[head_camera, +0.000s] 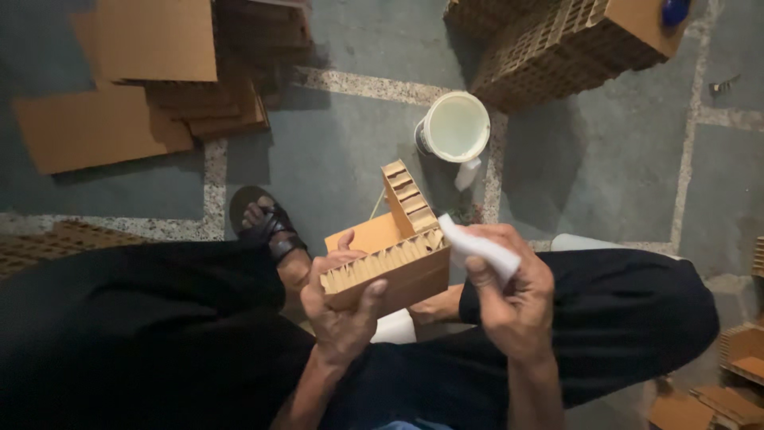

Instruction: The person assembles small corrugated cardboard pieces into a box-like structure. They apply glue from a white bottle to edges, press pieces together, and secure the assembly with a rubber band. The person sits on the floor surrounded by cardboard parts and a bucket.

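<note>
The left hand's grip is closed around a honeycomb cardboard block, held over the lap at the centre of the view. The right hand, at 3 o'clock of the block, pinches a white applicator against the block's edge. A white tub stands on the floor at 12 o'clock.

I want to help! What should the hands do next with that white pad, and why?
Probably wipe the white pad in the right hand along the cardboard block the left hand grips, since its tip already touches the block's ribbed edge.
</note>
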